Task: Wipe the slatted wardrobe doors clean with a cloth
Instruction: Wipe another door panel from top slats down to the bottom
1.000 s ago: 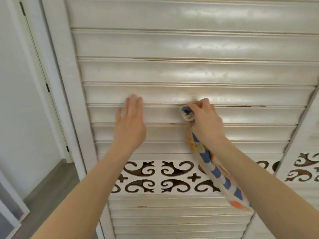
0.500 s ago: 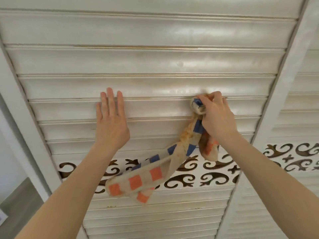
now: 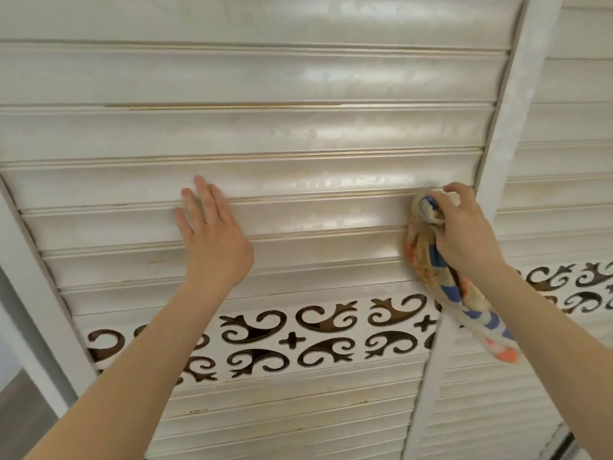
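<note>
Your right hand (image 3: 464, 234) grips the checked cloth (image 3: 428, 260) at the slat's (image 3: 315, 217) right end, against the door frame (image 3: 507, 127); your left hand (image 3: 212, 240) presses flat, fingers straight. Risk: the dangling tail could snag the fretwork panel (image 3: 298, 333).

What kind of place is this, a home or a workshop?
Most likely a room in a home, perhaps a bedroom. A white slatted wardrobe door with a scroll-pattern cut-out band fills the view, and the right hand holds a blue-and-orange checked cloth against a slat.
</note>
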